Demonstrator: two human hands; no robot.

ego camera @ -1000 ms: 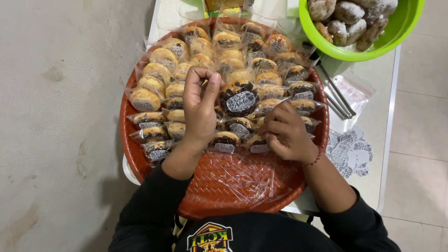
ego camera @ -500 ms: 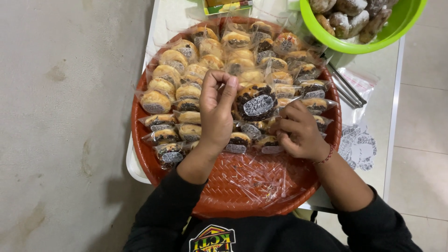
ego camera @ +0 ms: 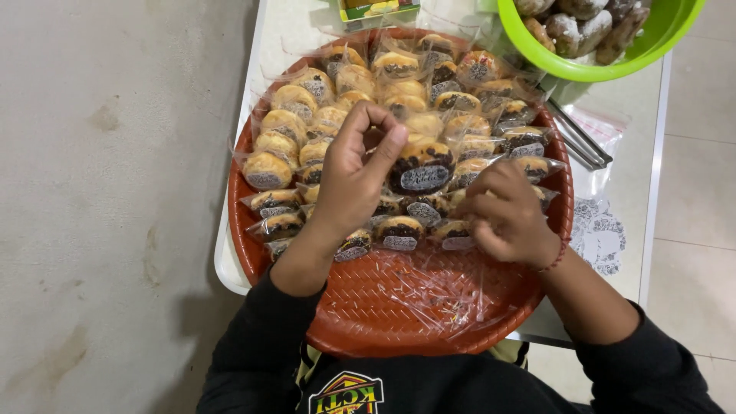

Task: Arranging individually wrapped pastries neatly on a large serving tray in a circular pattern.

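Observation:
A round red woven tray (ego camera: pixel 399 314) holds several small pastries, each sealed in a clear plastic wrapper. My left hand (ego camera: pixel 354 172) pinches the top of one wrapped dark-topped pastry (ego camera: pixel 420 166) and holds it just above the rows. My right hand (ego camera: pixel 507 213) is curled over the right side of the same wrapper, its fingers on the plastic near the tray's right rows. Rows of wrapped golden pastries (ego camera: pixel 285 123) fill the far half of the tray. Loose clear wrappers (ego camera: pixel 429 287) lie on the near bare part.
The tray rests on a small white table (ego camera: pixel 285 31). A green bowl (ego camera: pixel 659 42) of sugar-dusted pastries stands at the far right. Metal tongs (ego camera: pixel 579 138) and a printed plastic bag (ego camera: pixel 602 234) lie right of the tray. Concrete floor is on the left.
The view has shifted slightly. My left hand keeps its pinch on the dark pastry's wrapper, and my right hand has stayed by it, fingers working at the plastic.

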